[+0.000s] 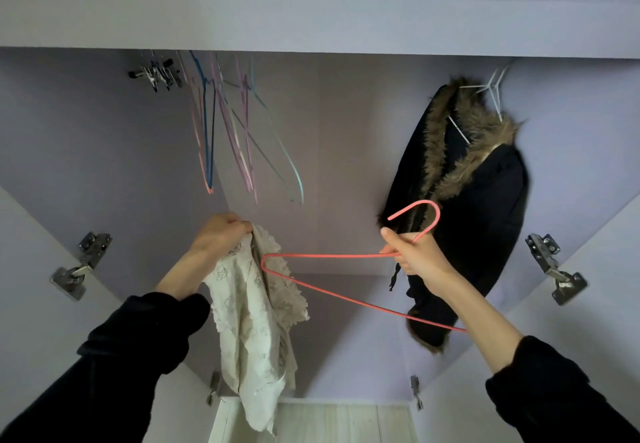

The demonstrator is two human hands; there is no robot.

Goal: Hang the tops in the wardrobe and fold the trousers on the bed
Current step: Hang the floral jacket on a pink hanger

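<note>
**Putting the lacy top on the pink hanger**

We are standing at the open wardrobe (104, 137) and looking into it. We think we are at the hanging step, and the top is not on the hanger yet.

Our left hand (221, 234), in the middle left of the frame, pinches the cream lacy top (252, 321) by its upper edge. The top hangs down from our fingers toward the bottom of the frame.

Our right hand (412, 255), in the middle right, is curled round the pink hanger (329, 256) just below its hook. One end of the hanger touches the lace of the top, just beside our left hand. We cannot tell if that end is inside the top or only next to it.

Next, we think we need to slide that end into the neck, pull the top over both sides, and then lift the hook up to the rail.

At the upper left hang some bare hangers (228, 137). At the upper right hangs a dark coat (485, 207) with a furry collar.
</note>
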